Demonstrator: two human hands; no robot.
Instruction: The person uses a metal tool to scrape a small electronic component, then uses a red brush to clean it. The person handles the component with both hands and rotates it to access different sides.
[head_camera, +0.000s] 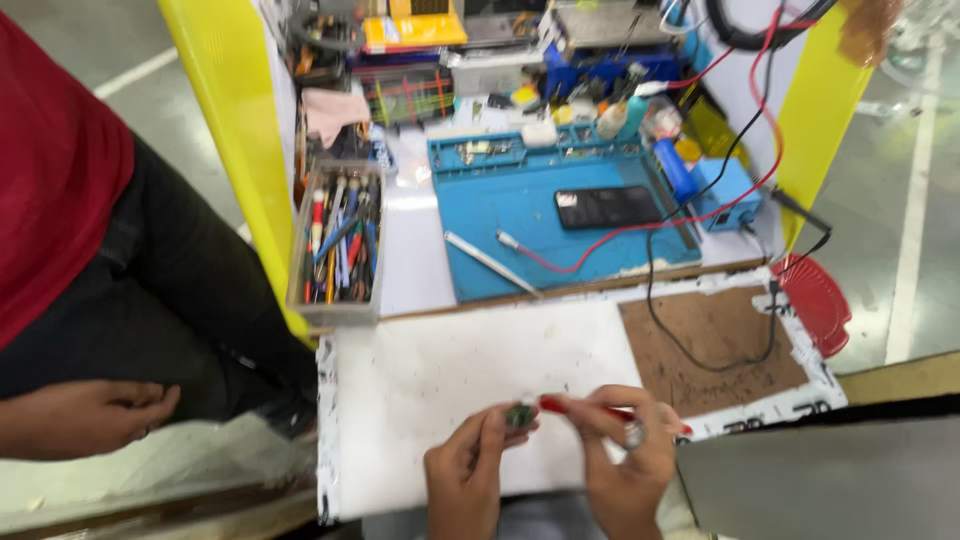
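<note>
At the near edge of the white board (450, 370), the left hand (470, 480) pinched a small dark green part (518, 415) between fingertips, while the right hand (625, 465) closed around a red-handled tool (585, 408) whose tip met it. Judging by this, fine work on the part was underway, calling for a steady grip and tip.

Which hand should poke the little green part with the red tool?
The right hand, most likely. It already holds the red tool, whose tip sits right beside the small green part. The left hand pinches that part over the white board, so it is busy steadying it.
</note>
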